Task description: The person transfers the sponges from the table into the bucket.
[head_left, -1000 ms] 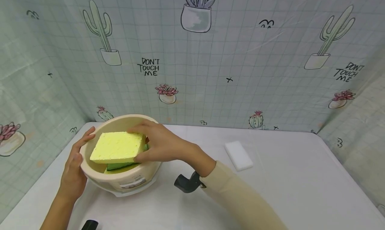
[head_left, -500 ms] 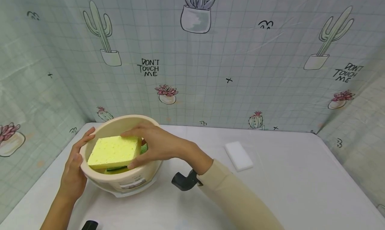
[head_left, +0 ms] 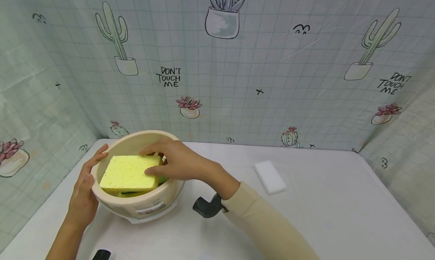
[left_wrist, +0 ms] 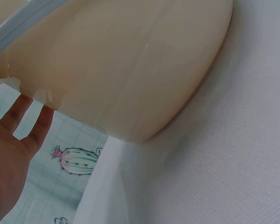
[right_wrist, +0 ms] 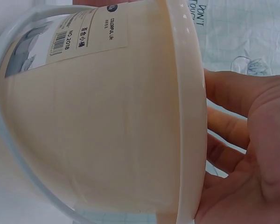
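Note:
In the head view a cream bucket (head_left: 159,200) stands at the left of the table, a paper label on its front and a pale handle hanging down. Inside lies a yellow sponge (head_left: 125,173) on top of green and yellow pieces, mostly hidden. My right hand (head_left: 180,160) reaches over the rim and holds the sponge's right end, thumb on its top face and index finger at its far edge. The other fingers are hidden behind the rim in the right wrist view. My left hand (head_left: 85,192) rests against the bucket's left side, its fairly straight fingers (left_wrist: 39,128) touching the outer wall.
A white sponge-like block (head_left: 270,177) lies on the white table (head_left: 326,207) right of the bucket. Patterned cloth walls (head_left: 224,63) enclose the back and sides. A black curved piece (head_left: 207,207) sits at my right wrist; another black end shows at the bottom left.
The yellow sponge has sunk lower in the bucket and slightly left. My right thumb has shifted from its front edge onto its top face. The left hand keeps its place.

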`<state>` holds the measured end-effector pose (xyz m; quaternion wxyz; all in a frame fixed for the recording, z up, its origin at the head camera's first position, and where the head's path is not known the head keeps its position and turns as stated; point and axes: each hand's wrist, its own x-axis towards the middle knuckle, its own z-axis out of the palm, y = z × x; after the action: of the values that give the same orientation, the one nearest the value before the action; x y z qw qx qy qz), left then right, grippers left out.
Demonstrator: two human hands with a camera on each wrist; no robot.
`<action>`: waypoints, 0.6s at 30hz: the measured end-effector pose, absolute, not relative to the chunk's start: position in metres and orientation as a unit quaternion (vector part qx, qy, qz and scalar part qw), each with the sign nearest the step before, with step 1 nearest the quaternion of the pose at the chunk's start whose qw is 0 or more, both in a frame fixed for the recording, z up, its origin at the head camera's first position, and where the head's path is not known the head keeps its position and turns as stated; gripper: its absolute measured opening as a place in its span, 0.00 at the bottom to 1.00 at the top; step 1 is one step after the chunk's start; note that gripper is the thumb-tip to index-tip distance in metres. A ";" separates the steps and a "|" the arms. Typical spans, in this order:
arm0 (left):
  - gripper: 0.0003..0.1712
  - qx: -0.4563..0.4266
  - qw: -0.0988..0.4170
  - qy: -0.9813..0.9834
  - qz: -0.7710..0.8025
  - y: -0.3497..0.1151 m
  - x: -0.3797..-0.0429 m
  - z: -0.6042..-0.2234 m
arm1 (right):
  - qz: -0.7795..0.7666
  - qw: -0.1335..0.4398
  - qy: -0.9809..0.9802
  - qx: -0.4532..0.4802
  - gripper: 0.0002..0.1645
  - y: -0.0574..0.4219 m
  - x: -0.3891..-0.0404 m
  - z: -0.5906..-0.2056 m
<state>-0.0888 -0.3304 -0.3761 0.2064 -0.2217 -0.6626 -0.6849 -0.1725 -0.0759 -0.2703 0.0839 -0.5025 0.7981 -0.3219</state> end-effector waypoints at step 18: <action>0.27 -0.219 0.206 -0.666 -0.683 -0.330 -0.088 -0.375 | -0.341 0.081 0.795 -0.496 0.24 -0.077 -0.171 -0.272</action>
<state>-0.0881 -0.3297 -0.3755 0.2065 -0.2185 -0.6657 -0.6830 -0.1714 -0.0768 -0.2720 0.0812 -0.4955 0.7949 -0.3407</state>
